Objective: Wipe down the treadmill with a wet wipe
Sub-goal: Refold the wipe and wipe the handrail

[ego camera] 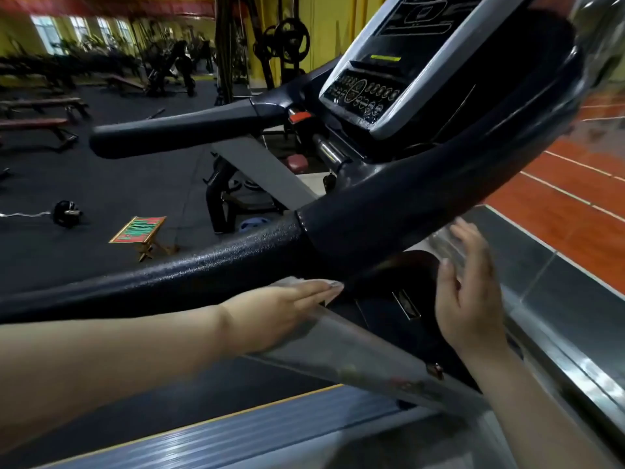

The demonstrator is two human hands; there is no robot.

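Console [399,79] sits above the near handrail [152,269] (folding stool [142,233] on floor behind).

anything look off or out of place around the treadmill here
Nothing on the treadmill looks damaged or spilled. The one stray item is a small folding stool standing alone on the black gym floor, near a dumbbell left out. The left hand presses a wipe flat under the handrail.
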